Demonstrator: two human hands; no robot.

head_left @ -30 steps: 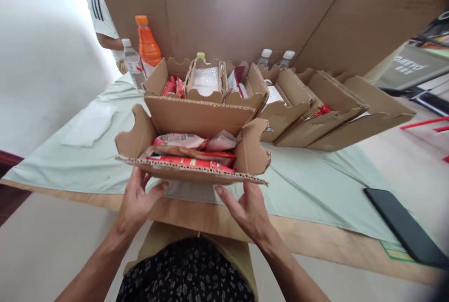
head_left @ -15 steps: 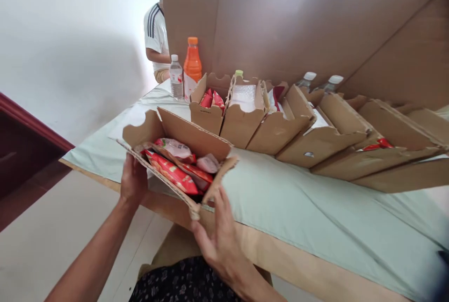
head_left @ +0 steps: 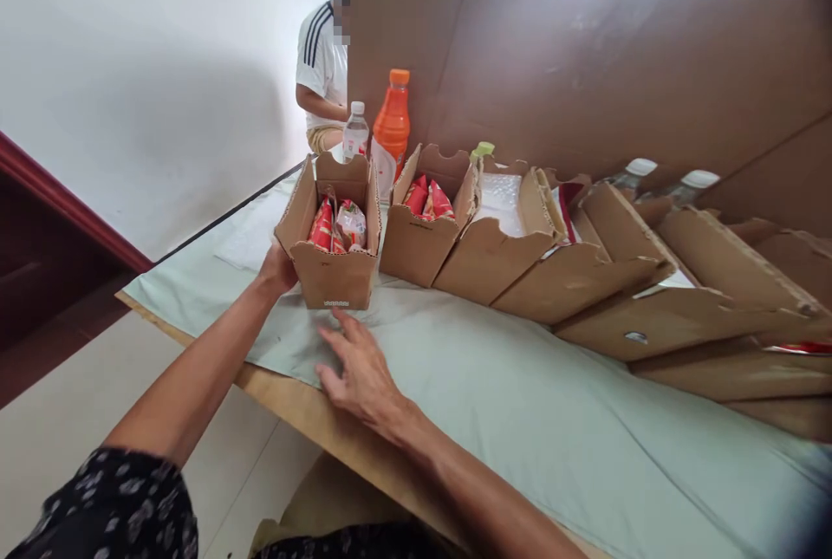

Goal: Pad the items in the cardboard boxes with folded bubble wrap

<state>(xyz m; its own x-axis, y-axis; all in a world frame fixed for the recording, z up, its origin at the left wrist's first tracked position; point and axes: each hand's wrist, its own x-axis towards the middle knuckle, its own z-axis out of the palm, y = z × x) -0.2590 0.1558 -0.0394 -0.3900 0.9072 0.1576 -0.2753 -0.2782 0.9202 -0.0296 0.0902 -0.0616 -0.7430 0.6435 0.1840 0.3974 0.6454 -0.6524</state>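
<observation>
A small open cardboard box (head_left: 335, 273) with red and white snack packets (head_left: 338, 225) stands upright on the pale green cloth (head_left: 520, 403), at the left end of a row of similar boxes (head_left: 494, 256). My left hand (head_left: 278, 269) holds the box's left side wall. My right hand (head_left: 357, 366) rests flat on the cloth just in front of the box, fingers spread, holding nothing.
A tall cardboard sheet (head_left: 585, 74) stands behind the row. An orange bottle (head_left: 392, 130) and a water bottle (head_left: 354, 133) stand at the back. Another person in a white shirt (head_left: 321, 65) sits beyond the table's far end. The table's wooden edge (head_left: 286, 394) runs close to me.
The box was tilted and held in both hands near the table edge; it now stands upright further back, beside the row. My right hand has let go and lies on the cloth.
</observation>
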